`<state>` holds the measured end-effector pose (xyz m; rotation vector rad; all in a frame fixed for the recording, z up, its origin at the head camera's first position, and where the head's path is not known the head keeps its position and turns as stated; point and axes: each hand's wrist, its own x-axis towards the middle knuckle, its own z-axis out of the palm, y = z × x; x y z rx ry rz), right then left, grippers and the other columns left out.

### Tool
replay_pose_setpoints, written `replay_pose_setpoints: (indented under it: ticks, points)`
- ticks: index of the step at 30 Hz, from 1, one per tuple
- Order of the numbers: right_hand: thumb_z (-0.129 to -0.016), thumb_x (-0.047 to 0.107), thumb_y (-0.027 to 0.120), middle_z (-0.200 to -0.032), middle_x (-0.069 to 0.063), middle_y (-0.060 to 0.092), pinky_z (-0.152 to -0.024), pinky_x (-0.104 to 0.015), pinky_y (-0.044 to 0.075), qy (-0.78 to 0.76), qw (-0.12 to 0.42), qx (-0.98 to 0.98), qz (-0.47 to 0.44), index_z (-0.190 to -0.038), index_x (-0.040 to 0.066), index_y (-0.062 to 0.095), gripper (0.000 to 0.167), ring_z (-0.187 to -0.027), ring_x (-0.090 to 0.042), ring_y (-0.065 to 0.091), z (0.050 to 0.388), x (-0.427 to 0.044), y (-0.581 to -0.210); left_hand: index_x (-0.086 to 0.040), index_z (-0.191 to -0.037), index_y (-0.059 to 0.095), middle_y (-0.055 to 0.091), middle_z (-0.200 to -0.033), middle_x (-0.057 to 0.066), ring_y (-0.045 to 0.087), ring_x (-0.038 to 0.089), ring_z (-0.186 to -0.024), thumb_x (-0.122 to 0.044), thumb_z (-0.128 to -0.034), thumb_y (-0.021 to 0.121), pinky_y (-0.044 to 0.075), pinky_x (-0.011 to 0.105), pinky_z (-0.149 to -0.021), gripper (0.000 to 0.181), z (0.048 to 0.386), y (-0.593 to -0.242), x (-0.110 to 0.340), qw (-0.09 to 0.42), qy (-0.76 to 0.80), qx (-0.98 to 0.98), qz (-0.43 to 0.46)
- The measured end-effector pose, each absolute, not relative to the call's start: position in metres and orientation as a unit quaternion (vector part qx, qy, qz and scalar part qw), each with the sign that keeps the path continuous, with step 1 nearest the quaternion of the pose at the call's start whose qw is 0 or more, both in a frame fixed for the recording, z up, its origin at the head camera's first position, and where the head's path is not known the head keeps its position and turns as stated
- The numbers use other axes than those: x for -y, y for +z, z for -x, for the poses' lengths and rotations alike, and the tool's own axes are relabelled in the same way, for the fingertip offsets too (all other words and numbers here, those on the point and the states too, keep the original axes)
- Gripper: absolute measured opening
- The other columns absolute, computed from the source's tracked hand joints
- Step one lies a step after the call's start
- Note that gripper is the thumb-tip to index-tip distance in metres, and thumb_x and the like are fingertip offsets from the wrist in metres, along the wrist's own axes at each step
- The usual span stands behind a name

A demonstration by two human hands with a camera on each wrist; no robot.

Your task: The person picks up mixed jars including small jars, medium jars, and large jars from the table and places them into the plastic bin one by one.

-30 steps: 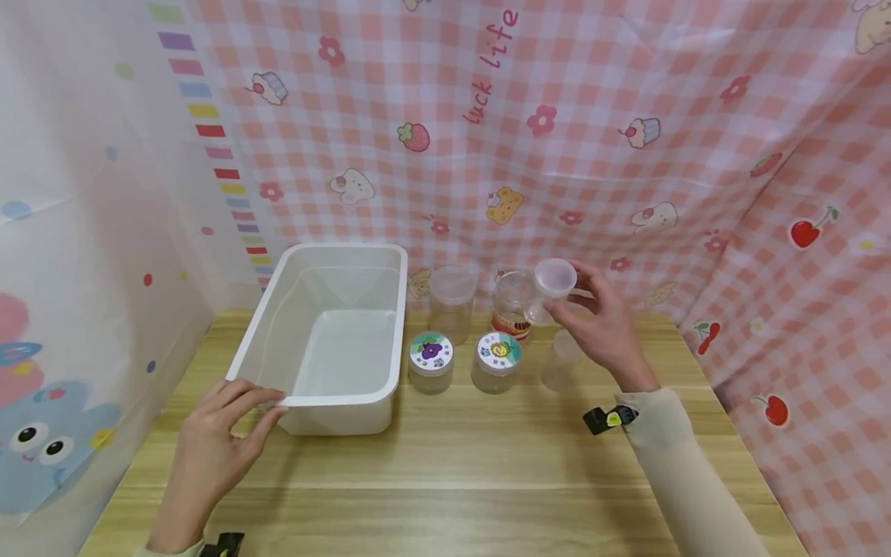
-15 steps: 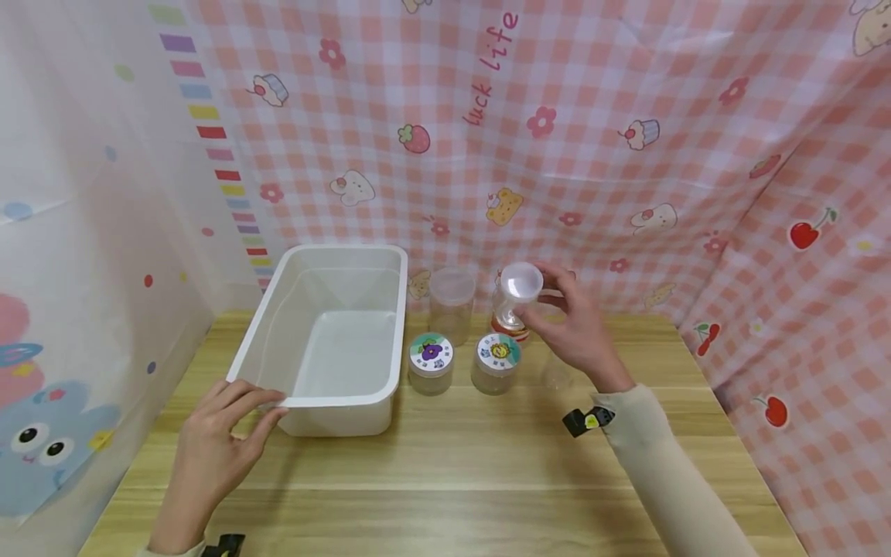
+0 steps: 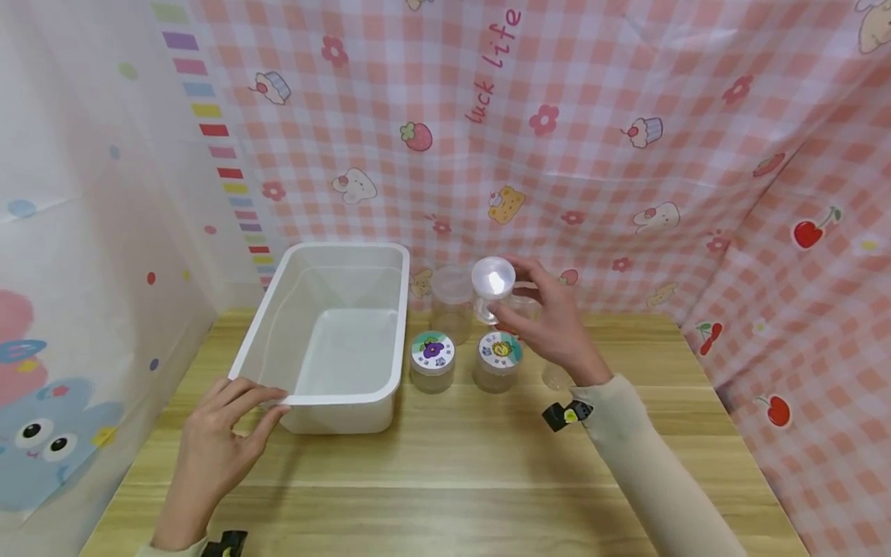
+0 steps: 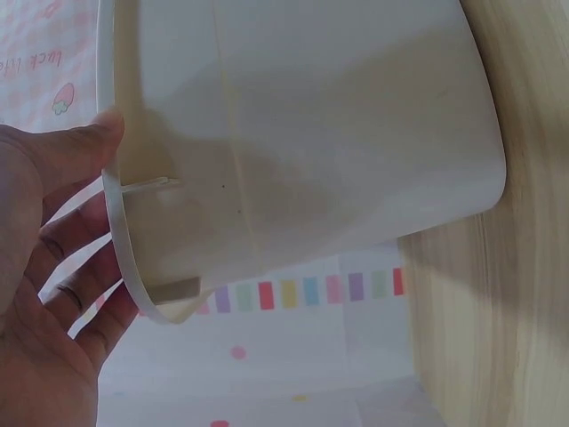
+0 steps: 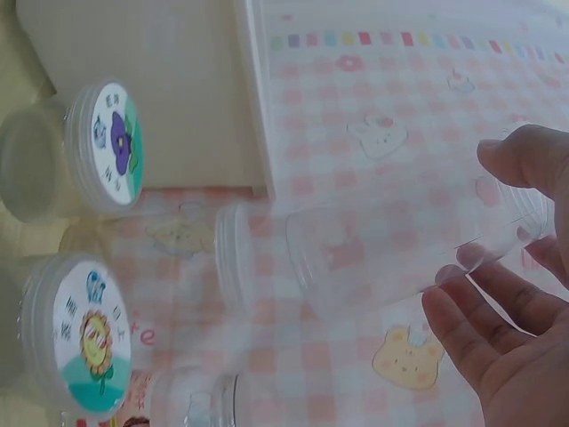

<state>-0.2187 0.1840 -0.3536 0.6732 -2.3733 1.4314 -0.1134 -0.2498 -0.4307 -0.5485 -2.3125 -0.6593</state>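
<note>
In the head view my right hand [image 3: 557,325] holds a clear jar [image 3: 493,282] with a whitish lid, raised above the table behind the flower-lidded jars. The right wrist view shows thumb and fingers around one end of that clear jar [image 5: 382,249]. My left hand [image 3: 219,449] pinches the near-left rim of a white bin [image 3: 334,400]; in the left wrist view the thumb lies on one side of the rim, the fingers on the other. The bin's visible inside holds nothing.
A jar with a purple-flower lid [image 3: 433,352] and one with a yellow-flower lid [image 3: 499,352] stand right of the bin. Behind them is a taller clear jar [image 3: 452,305]; a red-labelled jar is partly hidden by my right hand. Another small clear jar [image 3: 556,377] stands near my right wrist.
My right hand has moved left with the clear jar, from beside the red-labelled jar to near the taller clear one. The left hand and the bin have stayed in place.
</note>
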Motion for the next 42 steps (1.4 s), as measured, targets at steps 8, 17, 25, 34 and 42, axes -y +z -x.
replay_pose_setpoints:
  ticks: [8, 17, 25, 34, 42]
  points:
    - [-0.088, 0.010, 0.081, -0.133, -0.006, 0.066, -0.102, -0.041, 0.055, 0.482, 0.164, 0.814, -0.281, -0.141, 0.013, 0.056, 0.059, -0.118, -0.023, 0.063, 0.224, -0.165, -0.350, -0.010, -0.094, 0.080, 0.071, -0.086, -0.001, 0.047, 0.010, -0.078, -0.011, -0.0722, 0.090, 0.038, 0.019, -0.066, 0.024, 0.113, -0.431, 0.250, 0.332, -0.251, 0.885, 0.210]
    - [-0.087, 0.010, 0.080, -0.132, -0.006, 0.067, -0.099, -0.042, 0.057, 0.466, 0.174, 0.813, -0.302, -0.142, 0.013, 0.056, 0.060, -0.116, -0.021, 0.065, 0.226, -0.145, -0.345, -0.010, -0.095, 0.080, 0.071, -0.087, -0.001, 0.047, 0.011, -0.079, -0.012, -0.0742, 0.089, 0.039, 0.019, -0.068, 0.023, 0.114, -0.431, 0.249, 0.327, -0.249, 0.888, 0.208]
    - [-0.089, 0.013, 0.079, -0.133, -0.003, 0.065, -0.104, -0.043, 0.053, 0.464, 0.146, 0.811, -0.324, -0.145, 0.014, 0.053, 0.062, -0.122, -0.017, 0.061, 0.228, -0.122, -0.340, -0.010, -0.095, 0.080, 0.072, -0.088, -0.001, 0.047, 0.010, -0.080, -0.012, -0.0746, 0.089, 0.039, 0.019, -0.068, 0.023, 0.113, -0.433, 0.250, 0.322, -0.251, 0.891, 0.200]
    - [-0.090, 0.016, 0.079, -0.135, -0.004, 0.064, -0.101, -0.036, 0.055, 0.420, 0.164, 0.815, -0.364, -0.146, 0.011, 0.053, 0.062, -0.122, -0.017, 0.061, 0.230, -0.098, -0.335, -0.009, -0.095, 0.080, 0.072, -0.086, -0.001, 0.048, 0.011, -0.079, -0.010, -0.0739, 0.088, 0.039, 0.019, -0.068, 0.023, 0.114, -0.433, 0.249, 0.334, -0.252, 0.884, 0.211]
    - [-0.089, 0.017, 0.078, -0.135, -0.006, 0.064, -0.100, -0.032, 0.054, 0.374, 0.173, 0.813, -0.410, -0.145, 0.009, 0.054, 0.061, -0.117, -0.017, 0.060, 0.231, -0.076, -0.332, -0.010, -0.096, 0.080, 0.071, -0.087, -0.001, 0.047, 0.010, -0.080, -0.008, -0.0726, 0.089, 0.038, 0.019, -0.069, 0.025, 0.113, -0.431, 0.248, 0.335, -0.260, 0.881, 0.210]
